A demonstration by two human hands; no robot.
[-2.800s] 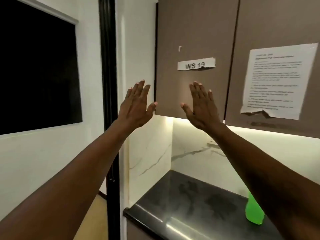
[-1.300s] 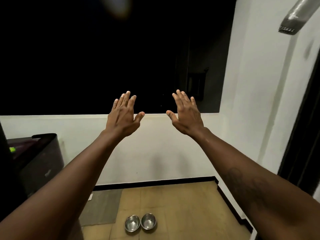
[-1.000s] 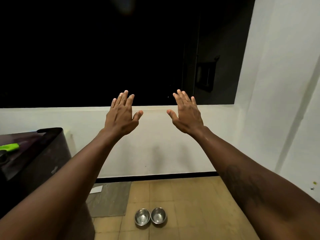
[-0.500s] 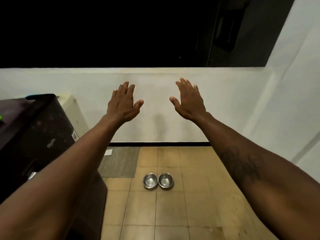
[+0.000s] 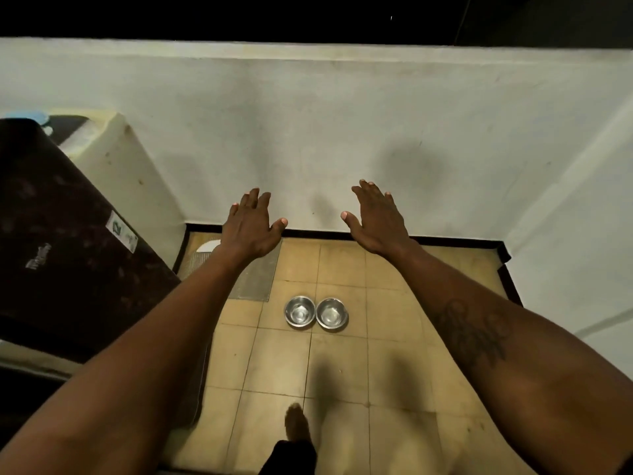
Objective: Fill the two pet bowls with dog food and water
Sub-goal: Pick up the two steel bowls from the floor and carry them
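Two small steel pet bowls stand side by side and touching on the tan tiled floor: the left bowl [image 5: 299, 310] and the right bowl [image 5: 331, 313]. Both look shiny inside with nothing in them. My left hand [image 5: 251, 226] and my right hand [image 5: 378, 219] are stretched out in front of me, palms down, fingers spread, holding nothing. Both hands hover well above the floor, beyond the bowls in the view. No dog food or water container shows.
A dark appliance [image 5: 65, 255] with a cream unit [image 5: 126, 173] behind it fills the left side. A grey mat [image 5: 257, 275] lies left of the bowls. White walls [image 5: 325, 132] close the far side and right. My bare foot [image 5: 297, 425] steps on the tiles.
My view has turned from the kitchen cabinet to the floor and tilted down. The bowls now sit near the middle of the view. My hands stay open and raised.
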